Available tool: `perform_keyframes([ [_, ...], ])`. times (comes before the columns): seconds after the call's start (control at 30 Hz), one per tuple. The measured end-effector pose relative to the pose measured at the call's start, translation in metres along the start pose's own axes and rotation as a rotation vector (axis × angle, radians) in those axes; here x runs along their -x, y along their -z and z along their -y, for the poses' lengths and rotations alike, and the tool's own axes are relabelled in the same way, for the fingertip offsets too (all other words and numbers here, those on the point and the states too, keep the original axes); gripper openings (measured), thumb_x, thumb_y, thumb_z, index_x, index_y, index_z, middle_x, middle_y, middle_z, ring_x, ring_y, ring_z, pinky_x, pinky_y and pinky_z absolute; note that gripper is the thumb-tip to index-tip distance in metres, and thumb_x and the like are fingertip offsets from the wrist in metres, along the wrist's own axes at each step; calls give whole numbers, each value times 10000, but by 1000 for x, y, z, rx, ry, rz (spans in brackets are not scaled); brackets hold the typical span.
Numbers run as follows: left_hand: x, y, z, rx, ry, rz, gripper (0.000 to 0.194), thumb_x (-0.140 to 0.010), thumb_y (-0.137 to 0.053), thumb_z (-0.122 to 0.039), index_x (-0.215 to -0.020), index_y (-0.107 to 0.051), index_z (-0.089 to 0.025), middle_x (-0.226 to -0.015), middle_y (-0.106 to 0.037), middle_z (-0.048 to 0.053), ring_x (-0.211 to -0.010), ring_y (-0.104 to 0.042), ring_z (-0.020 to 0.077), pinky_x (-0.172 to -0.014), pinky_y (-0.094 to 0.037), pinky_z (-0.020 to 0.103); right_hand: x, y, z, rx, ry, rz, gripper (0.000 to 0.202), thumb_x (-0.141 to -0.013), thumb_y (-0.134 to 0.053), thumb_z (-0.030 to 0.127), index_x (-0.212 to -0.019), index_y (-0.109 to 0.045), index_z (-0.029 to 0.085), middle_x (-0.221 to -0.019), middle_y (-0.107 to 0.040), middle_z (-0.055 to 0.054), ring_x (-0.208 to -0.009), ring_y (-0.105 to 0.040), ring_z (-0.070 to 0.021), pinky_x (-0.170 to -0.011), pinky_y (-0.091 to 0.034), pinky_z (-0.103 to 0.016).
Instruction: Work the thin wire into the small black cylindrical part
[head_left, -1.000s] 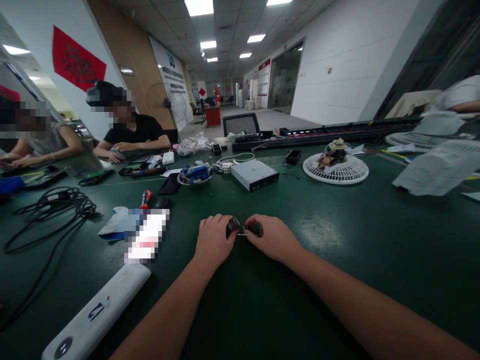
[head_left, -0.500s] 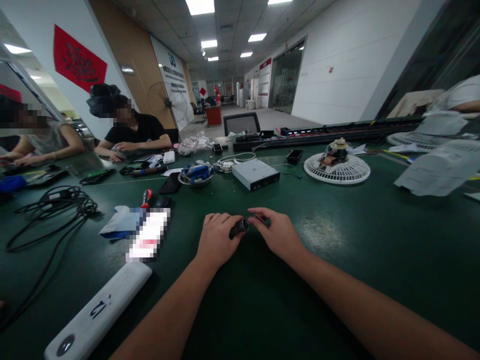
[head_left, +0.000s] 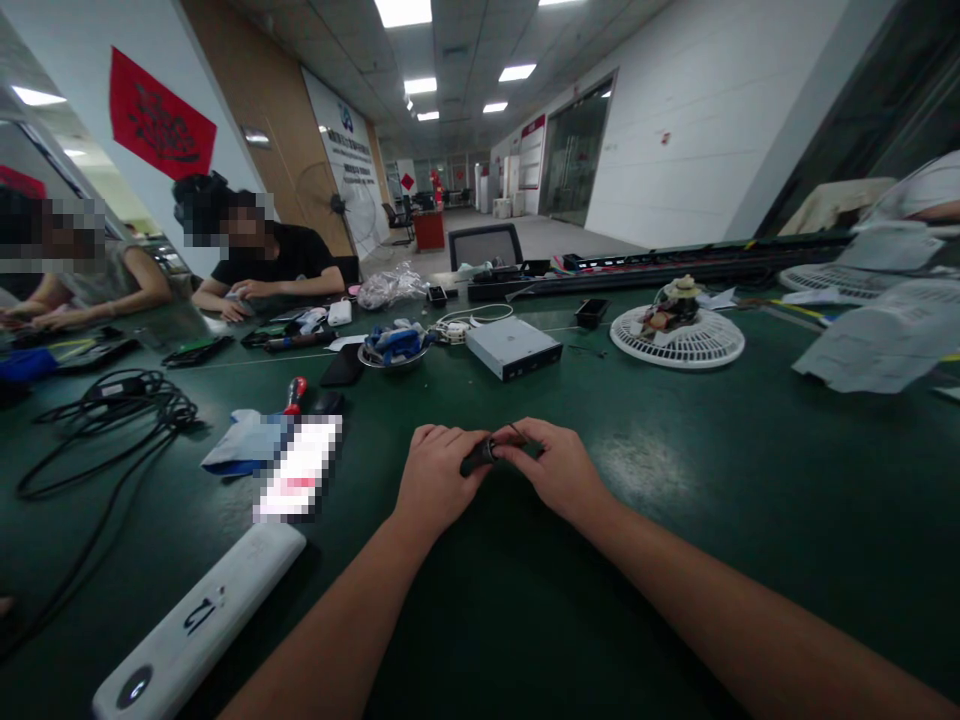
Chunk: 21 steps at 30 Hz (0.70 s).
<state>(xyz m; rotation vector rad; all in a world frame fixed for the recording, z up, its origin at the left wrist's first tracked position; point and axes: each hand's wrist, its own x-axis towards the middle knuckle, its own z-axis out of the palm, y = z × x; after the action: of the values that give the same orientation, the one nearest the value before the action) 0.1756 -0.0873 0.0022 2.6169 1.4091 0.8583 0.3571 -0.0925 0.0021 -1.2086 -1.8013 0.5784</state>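
Observation:
Over the green table point(head_left: 465, 620), my left hand point(head_left: 435, 480) is closed round a short, dark, tube-like piece point(head_left: 477, 457) whose round end faces right. My right hand point(head_left: 556, 462) is pinched at that end, its thumb and forefinger meeting the rim. A thin strip or wire point(head_left: 516, 432) shows between the right fingers; what it is I cannot make out. Beyond the hands lies a silver optical disc drive point(head_left: 513, 345). A metal bowl holding blue cloth or gloves point(head_left: 395, 345) stands to its left.
On the left are a white power-strip-like bar point(head_left: 202, 620), a lit phone point(head_left: 300, 468), a red-handled tool point(head_left: 296, 393) and coiled black cable point(head_left: 120, 400). A white fan grille with a motor point(head_left: 677, 335) lies right. Two people point(head_left: 262, 255) sit far left.
My right hand has brought its fingertips to the end of the dark tube, closing the small gap between them. My left hand holds nearly the same position.

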Motion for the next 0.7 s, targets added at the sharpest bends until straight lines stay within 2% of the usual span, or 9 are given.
perform_keyframes([
  [0.17, 0, 1, 0, 34, -23, -15, 266, -818, -679, -256, -1082, -655, -238, -1011, -720, 31, -953, -617, 210, -914, -382, 408, -1, 2, -3, 30, 14, -39, 51, -808, -667, 224, -784, -708, 208, -836, -671, -21, -784, -619, -154, -724, -470, -287],
  [0.43, 0, 1, 1, 51, -3, -8, 250, -806, -663, -193, -1049, -677, -249, -1002, -730, 28, -956, -628, 215, -914, -395, 413, -2, 5, -2, 5, -57, 93, 26, -788, -679, 210, -801, -701, 205, -792, -691, 2, -750, -627, -142, -689, -458, -270],
  [0.6, -1, 2, 3, 88, -71, -4, 300, -768, -624, -61, -984, -691, -257, -996, -728, 1, -997, -620, 197, -934, -402, 395, 1, 1, -5, -68, -92, 156, 115, -745, -727, 255, -813, -658, 194, -771, -682, 9, -721, -624, -143, -682, -475, -272],
  [0.7, -1, 2, 3, 97, -96, 3, 329, -751, -609, -31, -973, -692, -259, -997, -726, -3, -1014, -620, 190, -947, -404, 390, 4, -2, -4, -65, -89, 166, 129, -763, -706, 274, -831, -632, 192, -774, -677, 6, -718, -622, -146, -678, -479, -277],
])
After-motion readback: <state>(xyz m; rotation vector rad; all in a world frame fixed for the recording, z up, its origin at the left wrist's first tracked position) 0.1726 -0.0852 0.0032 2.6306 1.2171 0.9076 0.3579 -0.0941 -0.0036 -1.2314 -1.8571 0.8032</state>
